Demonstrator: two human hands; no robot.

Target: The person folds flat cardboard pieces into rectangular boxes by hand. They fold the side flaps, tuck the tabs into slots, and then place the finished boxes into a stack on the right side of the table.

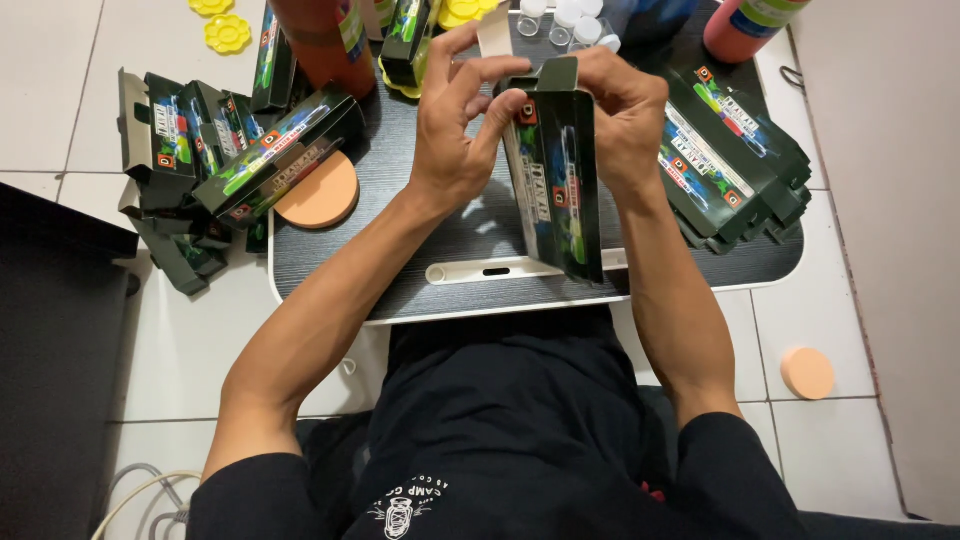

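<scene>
Both my hands hold one tall dark green printed carton upright over a small dark-topped table. My left hand grips the carton's upper left side, with its fingers at the open top flap. My right hand clasps the upper right edge near the same flap. The carton's lower end hangs near the table's front edge.
A stack of flat green cartons lies on the table's right. Folded cartons pile up at the left, spilling onto the floor. An orange disc sits on the table; another orange disc lies on the floor. Bottles and small clear vials stand at the back.
</scene>
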